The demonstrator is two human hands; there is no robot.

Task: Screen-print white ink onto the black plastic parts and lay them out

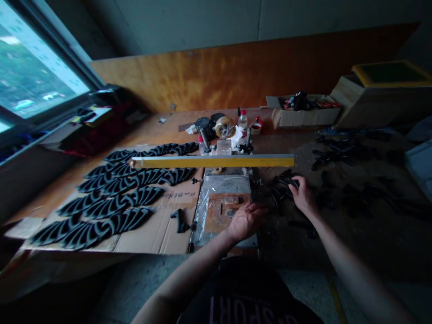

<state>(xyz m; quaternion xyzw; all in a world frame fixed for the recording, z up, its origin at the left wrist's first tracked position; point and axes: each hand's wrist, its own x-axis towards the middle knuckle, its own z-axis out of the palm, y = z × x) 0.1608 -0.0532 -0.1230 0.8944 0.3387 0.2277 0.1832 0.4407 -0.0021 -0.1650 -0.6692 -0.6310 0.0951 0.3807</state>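
My right hand [303, 197] pinches a curved black plastic part [293, 183] between thumb and fingers, over the loose black parts on the dark right side of the table. My left hand [245, 220] lies palm down with its fingers stretched out, at the right edge of a metal plate [224, 182]. A brown fixture block [216, 216] is mounted on this plate, and my left hand covers part of it. Above the plate runs a long yellow bar [216, 162] with a silver top edge. One black handle-like part [181, 221] rests left of the plate.
Overlapping rows of curved black parts [113, 193] cover the cardboard [145, 234] on the left. Behind the bar stand a tape roll [225, 128], a red-capped bottle [242, 119] and metal posts [249, 137]. An open cardboard box [305, 118] sits at the back right.
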